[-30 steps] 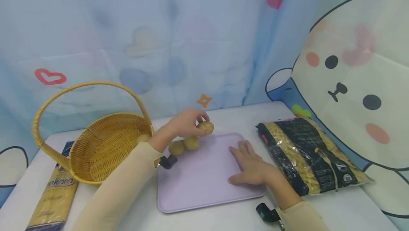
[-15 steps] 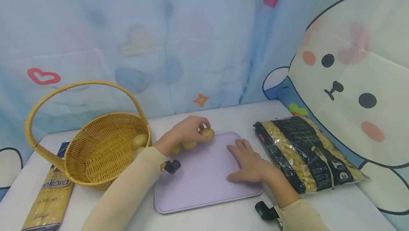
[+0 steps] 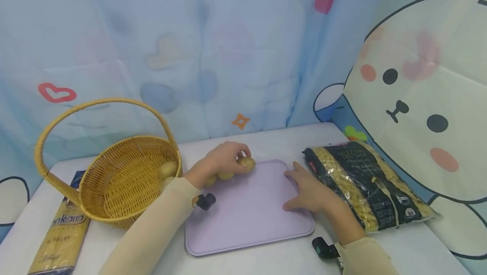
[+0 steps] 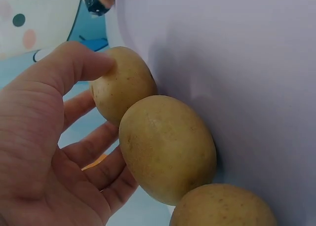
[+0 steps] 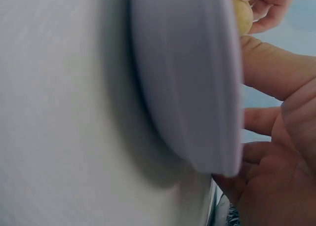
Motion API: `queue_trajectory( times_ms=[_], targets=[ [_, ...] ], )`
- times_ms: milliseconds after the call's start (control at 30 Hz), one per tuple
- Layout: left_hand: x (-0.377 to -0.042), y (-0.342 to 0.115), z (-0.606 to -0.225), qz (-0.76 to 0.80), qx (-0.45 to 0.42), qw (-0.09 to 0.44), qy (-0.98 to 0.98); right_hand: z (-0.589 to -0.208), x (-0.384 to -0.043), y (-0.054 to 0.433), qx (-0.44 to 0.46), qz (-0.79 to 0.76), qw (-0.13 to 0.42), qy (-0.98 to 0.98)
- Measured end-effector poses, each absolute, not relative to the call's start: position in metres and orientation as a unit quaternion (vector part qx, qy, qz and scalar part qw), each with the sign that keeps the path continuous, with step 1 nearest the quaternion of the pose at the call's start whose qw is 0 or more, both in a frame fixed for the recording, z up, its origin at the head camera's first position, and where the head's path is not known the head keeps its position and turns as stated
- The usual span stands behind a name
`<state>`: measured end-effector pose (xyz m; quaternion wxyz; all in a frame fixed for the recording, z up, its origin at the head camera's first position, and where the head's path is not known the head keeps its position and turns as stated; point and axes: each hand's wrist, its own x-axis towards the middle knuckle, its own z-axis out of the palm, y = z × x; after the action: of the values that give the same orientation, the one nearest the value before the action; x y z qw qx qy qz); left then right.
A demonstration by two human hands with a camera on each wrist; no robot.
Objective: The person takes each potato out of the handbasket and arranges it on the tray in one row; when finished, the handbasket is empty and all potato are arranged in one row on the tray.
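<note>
Pale blue curtain (image 3: 243, 46) fills the upper frame behind your white table (image 3: 296, 143). At lower left lies a yellow packet (image 3: 61, 237), partly hidden by the wicker basket (image 3: 129, 177), where two potatoes (image 3: 168, 169) show at its right side (your sleeve (image 3: 154, 228) partly covers one).

Near the centre, your left hand (image 3: 226, 156) has just lowered the end potato (image 4: 126, 85) to the far edge of the lilac tray (image 3: 247, 220), thumb and fingers curled around it. It now lies beside the middle potato (image 4: 168, 147), with the nearest potato (image 4: 224, 208) next along. That makes a row of three, with your grip not yet off the last.

At centre right, your right hand (image 3: 313, 189) has drawn back towards the tray's right edge, thumb and fingers spread apart, holding nothing visible (whether they touch the rim, you cannot tell). Beyond it lies a black-and-yellow pasta bag (image 3: 369, 186).
</note>
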<state>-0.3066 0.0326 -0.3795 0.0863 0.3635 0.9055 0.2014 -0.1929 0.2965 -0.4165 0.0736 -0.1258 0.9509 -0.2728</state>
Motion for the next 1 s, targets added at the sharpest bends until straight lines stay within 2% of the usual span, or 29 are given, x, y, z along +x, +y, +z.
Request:
queue_trajectory(
  times_ms=[167,333,500,1000],
  targets=[
    [-0.306,0.034,-0.383,0.208,0.362,0.114,0.901,-0.416,-0.192,0.297,-0.108,-0.258,0.062,0.958],
    [-0.304,0.034,-0.385,0.218,0.367,0.137,0.894,-0.416,-0.193,0.301,-0.099,-0.272,0.091,0.953],
    [-0.302,0.034,-0.385,0.221,0.366,0.139,0.893,-0.415,-0.193,0.308,-0.114,-0.29,0.111,0.944],
    [-0.3,0.033,-0.384,0.209,0.383,0.14,0.889,-0.413,-0.191,0.307,-0.125,-0.297,0.106,0.941]
  ],
)
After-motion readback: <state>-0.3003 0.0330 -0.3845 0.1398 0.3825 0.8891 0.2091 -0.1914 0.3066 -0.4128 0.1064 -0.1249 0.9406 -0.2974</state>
